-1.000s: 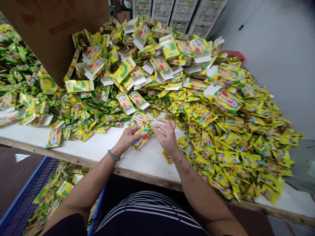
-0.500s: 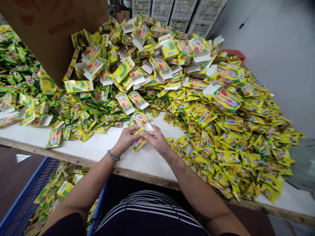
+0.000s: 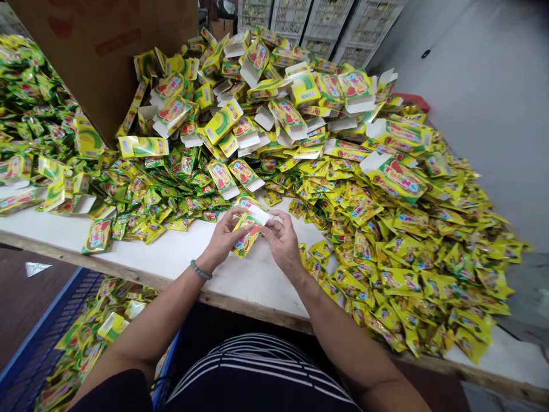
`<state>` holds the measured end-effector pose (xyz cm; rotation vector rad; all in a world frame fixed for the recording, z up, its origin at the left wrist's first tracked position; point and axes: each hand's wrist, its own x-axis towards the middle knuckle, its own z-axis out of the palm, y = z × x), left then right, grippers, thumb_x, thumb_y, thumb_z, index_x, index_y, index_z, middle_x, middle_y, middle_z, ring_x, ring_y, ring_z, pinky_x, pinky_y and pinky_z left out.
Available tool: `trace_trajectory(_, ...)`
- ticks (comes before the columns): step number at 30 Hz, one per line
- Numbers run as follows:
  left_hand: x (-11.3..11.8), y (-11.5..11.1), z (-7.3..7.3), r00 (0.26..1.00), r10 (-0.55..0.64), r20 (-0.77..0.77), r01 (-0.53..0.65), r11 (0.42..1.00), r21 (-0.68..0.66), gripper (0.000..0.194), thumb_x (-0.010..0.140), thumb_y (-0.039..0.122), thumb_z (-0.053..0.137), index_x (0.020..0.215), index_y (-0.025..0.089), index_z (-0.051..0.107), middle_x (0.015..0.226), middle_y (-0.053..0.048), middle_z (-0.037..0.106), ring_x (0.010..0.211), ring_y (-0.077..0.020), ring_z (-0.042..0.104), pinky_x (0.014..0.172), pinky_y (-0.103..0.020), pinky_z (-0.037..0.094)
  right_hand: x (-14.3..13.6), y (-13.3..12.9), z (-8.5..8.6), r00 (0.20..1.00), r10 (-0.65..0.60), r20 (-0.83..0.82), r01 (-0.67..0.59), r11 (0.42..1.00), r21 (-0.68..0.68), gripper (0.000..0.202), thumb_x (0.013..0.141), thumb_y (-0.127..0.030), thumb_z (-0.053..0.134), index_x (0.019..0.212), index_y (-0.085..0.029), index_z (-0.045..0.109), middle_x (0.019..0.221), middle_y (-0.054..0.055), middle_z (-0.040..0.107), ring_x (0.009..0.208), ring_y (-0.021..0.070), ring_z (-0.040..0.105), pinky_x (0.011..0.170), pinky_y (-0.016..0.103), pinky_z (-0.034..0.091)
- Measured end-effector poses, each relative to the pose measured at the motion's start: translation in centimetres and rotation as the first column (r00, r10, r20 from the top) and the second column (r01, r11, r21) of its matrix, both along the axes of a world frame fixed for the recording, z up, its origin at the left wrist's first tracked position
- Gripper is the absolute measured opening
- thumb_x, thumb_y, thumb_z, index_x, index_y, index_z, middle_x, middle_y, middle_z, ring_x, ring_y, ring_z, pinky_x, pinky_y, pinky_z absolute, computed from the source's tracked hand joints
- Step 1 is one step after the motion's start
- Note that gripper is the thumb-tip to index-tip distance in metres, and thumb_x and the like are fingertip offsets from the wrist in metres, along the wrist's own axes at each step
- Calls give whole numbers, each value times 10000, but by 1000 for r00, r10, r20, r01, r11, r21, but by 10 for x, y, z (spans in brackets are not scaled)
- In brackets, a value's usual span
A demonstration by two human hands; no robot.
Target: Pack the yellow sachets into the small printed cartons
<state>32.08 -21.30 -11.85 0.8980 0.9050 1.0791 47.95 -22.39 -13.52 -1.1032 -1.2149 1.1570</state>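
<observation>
Yellow and open at its white flap, the box (image 3: 246, 236) was above the table's (image 3: 274, 286) near edge, left hand's (image 3: 227, 233) fingers pinching its left side, right hand's (image 3: 282, 239) its right

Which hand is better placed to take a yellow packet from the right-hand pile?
Probably the right hand: it is nearer the yellow packets. The left hand is farther away, though both hold the printed packaging.
</observation>
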Motion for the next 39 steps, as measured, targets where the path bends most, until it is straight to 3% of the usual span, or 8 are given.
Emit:
trace_trajectory(5,-1,1,-2,1000,10,-2,-10,1000,-5,462,688,392,844,1030,201,599,687,45,633,573,-94,595,546,-194,445,0,-4,1,986,91,140,-85,995,-48,292,863,-482,637,794,-199,661,735,9,658,705,162,617,704,285,528)
trace_trajectory(11,0,2,-2,1000,23,-17,-23,999,-30,542,625,380,880,1021,202,555,628,63,634,536,-106,607,533,-200,455,11,1,6,987,153,45,-150,987,-56,478,840,-466,677,1263,-244,643,1078,47,747,1023,231,680,922,380,542)
trace_trajectory(14,-1,2,-4,998,50,-38,-52,997,-54,588,597,381,894,1004,221,501,584,84,615,457,-91,560,472,-180,415,11,0,10,976,136,169,-136,991,-6,335,894,-474,607,1068,-236,766,1131,57,745,1135,256,650,1017,400,493)
trace_trajectory(18,-3,2,-8,993,34,-116,-38,999,-36,559,605,399,886,988,210,525,589,64,627,443,-88,544,437,-170,368,7,1,7,977,34,210,-24,999,-47,287,815,-445,700,963,-220,802,972,60,775,904,238,699,837,370,555)
trace_trajectory(23,-1,2,-4,988,13,-155,-17,1000,-26,545,600,394,892,980,194,557,593,57,624,461,-83,543,456,-174,375,5,7,-5,997,-25,-74,8,976,-215,351,714,-469,786,934,-196,799,906,53,789,827,218,713,828,372,569)
trace_trajectory(26,-1,1,-1,989,-12,-151,12,1000,-4,534,606,401,890,977,186,571,631,42,642,488,-87,560,470,-181,394,10,6,-6,994,-2,-113,-23,975,-222,357,702,-467,806,942,-203,804,953,52,793,898,239,723,910,410,558)
trace_trajectory(33,-6,0,-5,991,-15,-137,16,1000,8,447,686,419,845,980,184,603,649,39,637,448,-59,507,431,-172,350,11,-9,4,986,37,165,-37,999,2,349,866,-423,658,1137,-227,759,1142,58,757,1063,253,697,996,399,530)
trace_trajectory(39,-6,1,-4,988,-36,-152,44,998,48,449,686,415,846,986,167,623,639,31,633,454,-58,506,432,-170,339,13,-6,4,993,115,16,-113,990,-84,358,875,-414,662,1168,-225,742,1135,18,759,1134,268,678,1058,445,505)
